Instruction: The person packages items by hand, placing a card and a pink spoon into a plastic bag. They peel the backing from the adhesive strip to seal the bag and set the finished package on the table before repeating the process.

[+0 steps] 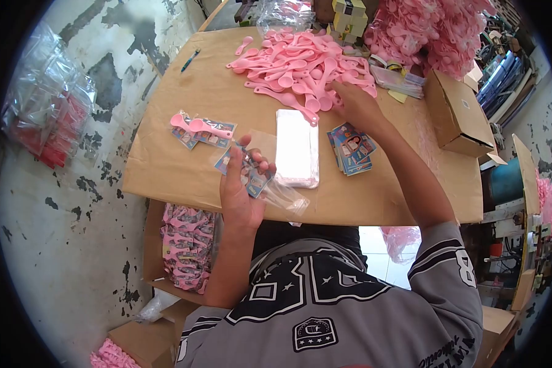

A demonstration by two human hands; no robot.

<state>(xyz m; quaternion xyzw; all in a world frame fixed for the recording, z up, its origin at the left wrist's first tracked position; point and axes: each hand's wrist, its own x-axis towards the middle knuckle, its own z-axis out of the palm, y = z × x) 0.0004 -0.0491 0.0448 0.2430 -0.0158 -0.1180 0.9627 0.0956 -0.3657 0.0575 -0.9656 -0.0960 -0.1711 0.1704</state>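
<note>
Ideally, left fingers (264, 165) clamping the card (255, 186) and clear bag (291, 199) crease neither. Right fingers (338, 89) touch pink spoons (288, 64), grip unclear.

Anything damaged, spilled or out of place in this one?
The wall stands out: dark, ragged patches break its pale surface, as if paint had peeled. On the table, a pink spoon lies slightly apart from the heap of spoons, though that hardly looks odd. I see no spill.

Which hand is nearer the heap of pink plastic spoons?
Right. The right hand is at the heap, by its right edge; the left hand is well apart, below it in view.
</note>
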